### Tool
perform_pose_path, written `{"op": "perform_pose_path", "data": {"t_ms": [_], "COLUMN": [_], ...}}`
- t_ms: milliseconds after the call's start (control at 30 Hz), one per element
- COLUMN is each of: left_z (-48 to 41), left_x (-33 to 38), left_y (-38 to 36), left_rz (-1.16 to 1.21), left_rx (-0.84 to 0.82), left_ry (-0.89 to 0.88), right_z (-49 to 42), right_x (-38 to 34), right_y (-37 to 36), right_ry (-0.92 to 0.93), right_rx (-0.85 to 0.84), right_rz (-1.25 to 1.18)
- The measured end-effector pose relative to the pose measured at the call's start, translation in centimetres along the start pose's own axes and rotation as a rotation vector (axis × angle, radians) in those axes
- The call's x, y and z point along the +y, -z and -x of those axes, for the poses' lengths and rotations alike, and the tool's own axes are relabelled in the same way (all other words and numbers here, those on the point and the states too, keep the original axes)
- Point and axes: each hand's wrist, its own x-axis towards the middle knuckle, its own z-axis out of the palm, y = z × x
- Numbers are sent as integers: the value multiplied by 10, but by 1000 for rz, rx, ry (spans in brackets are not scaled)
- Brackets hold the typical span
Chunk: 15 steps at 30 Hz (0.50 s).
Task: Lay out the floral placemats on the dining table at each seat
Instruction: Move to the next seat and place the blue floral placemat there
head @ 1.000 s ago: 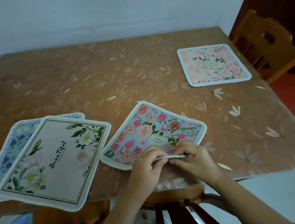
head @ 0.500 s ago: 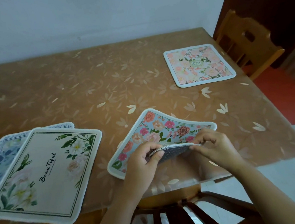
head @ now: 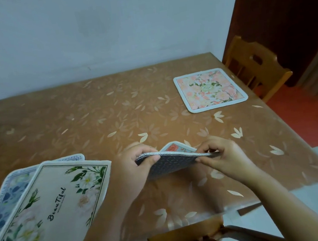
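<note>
A second ago the blue floral placemat [head: 171,162] lay nearly flat on the bench [head: 93,118], with only its near edge being worked up. Now we have it raised: its dark dotted underside faces us, and only one corner of the flowered face peeps over the top. Our left hand [head: 133,163] pinches the near edge at one end, thumb under and fingers over, and our right hand [head: 224,156] pinches the same edge at the other end, so the two hands are apart, both clamped on this mat. Whether its far edge still touches the bench we cannot tell; the mat itself hides it.

We read this as the pick-up being finished and the carry being next. The mat droops between our hands, so it looks soft and likely to flop if we let one side go.

The pink placemat [head: 210,89] lies flat at the far right, just beside the wooden chair [head: 257,66]; that seat looks served. The cream placemat [head: 51,211] lies on top of a blue-and-white placemat [head: 6,191] at our left, both overhanging the near edge and not yet dealt out.
</note>
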Motion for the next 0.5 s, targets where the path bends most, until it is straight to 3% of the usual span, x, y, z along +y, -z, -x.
{"op": "perform_pose_path", "data": {"t_ms": [233, 500], "left_z": [-33, -47], "left_x": [3, -4], "left_y": [45, 70], "left_rz": [27, 152], "left_rx": [138, 234], "left_ry": [20, 84], "right_z": [-43, -70], "right_x": [-23, -52], "right_y": [30, 54], "right_ry": [-13, 17], "right_rx": [-30, -57], "right_rz": [175, 137]}}
